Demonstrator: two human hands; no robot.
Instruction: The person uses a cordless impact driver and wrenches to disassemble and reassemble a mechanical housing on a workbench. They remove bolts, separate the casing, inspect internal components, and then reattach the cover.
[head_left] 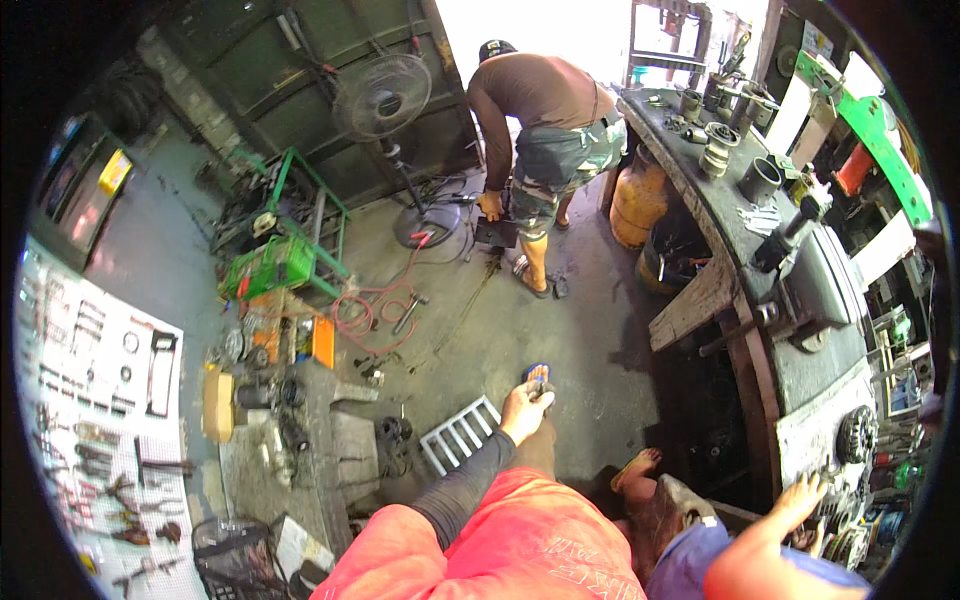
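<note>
A small dark object (543, 388), its shape mostly hidden by the fingers, is in the left hand (522, 414), out in front of the person's red clothing (520, 540) and above the floor. The fingers and thumb are closed round it, and a black sleeve (455, 490) covers that forearm; the right hand cannot be made out, so I cannot tell its state. Just beyond the object at 12 o'clock shows a foot in a blue sandal (538, 372). Near it at 8 o'clock lies a metal grate (460, 435) with pale bars. Farther off at 10 o'clock, a hammer (410, 314) lies on the floor beside a looped red hose (350, 318), with a green crate (268, 265) beyond. At 11 o'clock stands a fan (383, 97); at 12, a co-worker (545, 95) in camouflage shorts bends forward. An orange cylinder (640, 208) stands at 1 o'clock, and a vise (800, 285) sits on the workbench (840, 350) at 2. At 4 o'clock, another person's hand (797, 500) reaches to the bench. A white board of tools (120, 385) fills 9 o'clock
</note>
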